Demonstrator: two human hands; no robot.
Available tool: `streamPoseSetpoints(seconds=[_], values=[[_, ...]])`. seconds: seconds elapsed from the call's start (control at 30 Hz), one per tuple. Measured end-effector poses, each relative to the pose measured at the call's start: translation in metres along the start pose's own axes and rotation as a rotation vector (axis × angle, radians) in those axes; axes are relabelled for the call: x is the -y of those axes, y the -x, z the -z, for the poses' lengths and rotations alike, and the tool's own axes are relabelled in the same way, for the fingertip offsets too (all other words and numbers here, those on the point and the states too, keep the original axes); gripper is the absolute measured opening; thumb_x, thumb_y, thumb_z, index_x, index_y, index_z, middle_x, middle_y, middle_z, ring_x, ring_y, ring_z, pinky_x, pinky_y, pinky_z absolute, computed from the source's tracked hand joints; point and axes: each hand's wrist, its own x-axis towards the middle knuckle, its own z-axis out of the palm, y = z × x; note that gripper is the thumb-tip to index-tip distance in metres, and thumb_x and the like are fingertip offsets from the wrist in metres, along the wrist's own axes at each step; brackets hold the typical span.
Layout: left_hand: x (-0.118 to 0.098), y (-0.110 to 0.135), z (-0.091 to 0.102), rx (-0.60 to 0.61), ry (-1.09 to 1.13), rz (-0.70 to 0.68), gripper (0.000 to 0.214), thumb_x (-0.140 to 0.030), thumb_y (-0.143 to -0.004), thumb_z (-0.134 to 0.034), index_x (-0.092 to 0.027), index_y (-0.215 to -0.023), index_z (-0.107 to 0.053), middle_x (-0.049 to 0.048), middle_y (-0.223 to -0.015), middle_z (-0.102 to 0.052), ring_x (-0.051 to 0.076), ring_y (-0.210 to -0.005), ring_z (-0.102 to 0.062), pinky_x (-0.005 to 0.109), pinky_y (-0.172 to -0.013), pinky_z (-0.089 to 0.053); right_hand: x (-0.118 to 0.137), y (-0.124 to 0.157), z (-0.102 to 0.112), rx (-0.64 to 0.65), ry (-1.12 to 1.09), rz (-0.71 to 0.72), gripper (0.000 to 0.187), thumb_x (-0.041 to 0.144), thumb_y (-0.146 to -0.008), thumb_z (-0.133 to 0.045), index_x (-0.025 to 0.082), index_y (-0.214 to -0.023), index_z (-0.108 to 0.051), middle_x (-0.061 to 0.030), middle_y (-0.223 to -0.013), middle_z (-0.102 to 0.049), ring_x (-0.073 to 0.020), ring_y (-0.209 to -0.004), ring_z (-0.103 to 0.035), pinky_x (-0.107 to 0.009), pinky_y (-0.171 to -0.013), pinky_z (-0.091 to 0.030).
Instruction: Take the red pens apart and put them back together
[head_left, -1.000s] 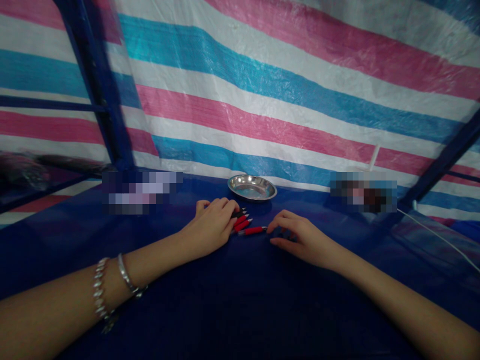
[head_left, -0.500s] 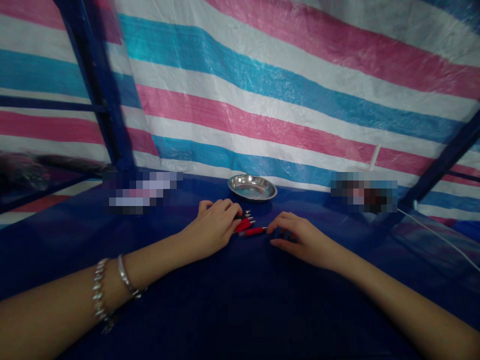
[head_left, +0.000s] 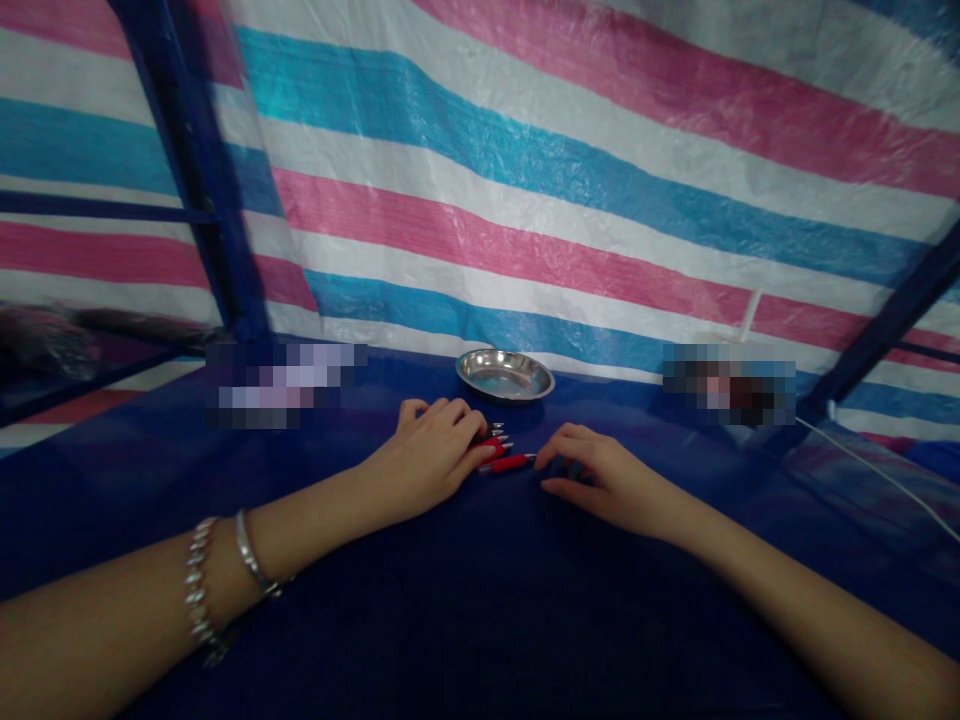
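Note:
My left hand [head_left: 427,455] is curled over several red and black pens, closed on them. Silver tips of these pens [head_left: 498,440] stick out past its fingertips and point right. Its thumb lies along a red barrel. Just in front of the thumb, one red pen [head_left: 511,462] lies on the dark blue tabletop [head_left: 480,610]. My right hand [head_left: 600,475] rests at this pen's tip, fingers bent, with a gap between thumb and index finger. Whether its index fingertip touches the pen I cannot tell. The rear ends of the bunched pens are hidden by my left hand.
A shallow round metal dish [head_left: 505,376] stands behind the pens. Blurred-out items lie at the back left [head_left: 281,385] and back right [head_left: 727,385]. A white cable [head_left: 877,470] runs off to the right. Striped plastic sheeting [head_left: 525,190] and blue metal posts [head_left: 199,170] border the table.
My left hand has shifted slightly right, its thumb now further over the red pens. The nearest red pen has slid a little to the right. My right hand has hardly moved.

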Motion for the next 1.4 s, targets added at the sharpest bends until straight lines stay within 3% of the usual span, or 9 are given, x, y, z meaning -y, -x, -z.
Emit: streamPoseSetpoints(seconds=[0.6, 0.97, 1.4], values=[[0.0075, -0.002, -0.0094, -0.019, -0.034, -0.038, 0.028, -0.042, -0.086, -0.031, -0.02, -0.095, -0.047, 0.0035, -0.092, -0.051, 0.02, -0.084, -0.047, 0.035, -0.072, -0.026, 0.0019, 0.0001, 0.0017, 0.009, 0.004, 0.004, 0.014, 0.018, -0.075, -0.053, 0.019, -0.089, -0.057, -0.0045, -0.089, -0.052, -0.0152, -0.084, -0.05, -0.03, -0.074, -0.041], [0.0004, 0.0009, -0.0001, -0.002, 0.015, -0.033, 0.03, -0.042, -0.086, -0.031, -0.019, -0.095, -0.048, 0.0043, -0.093, -0.051, 0.02, -0.084, -0.047, 0.036, -0.075, -0.026, 0.0047, 0.0009, 0.0031, 0.008, -0.009, -0.007, 0.014, 0.018, -0.075, -0.053, 0.019, -0.088, -0.057, -0.004, -0.088, -0.051, -0.0141, -0.082, -0.05, -0.028, -0.072, -0.041], [0.002, -0.0006, -0.0021, 0.006, -0.011, -0.034, 0.023, -0.036, -0.086, -0.035, -0.019, -0.096, -0.048, 0.0048, -0.093, -0.051, 0.021, -0.085, -0.047, 0.036, -0.073, -0.027, 0.0041, 0.0005, 0.0034, 0.013, -0.01, 0.001, 0.014, 0.018, -0.075, -0.053, 0.019, -0.089, -0.057, -0.0044, -0.089, -0.052, -0.0147, -0.083, -0.05, -0.029, -0.074, -0.041]])
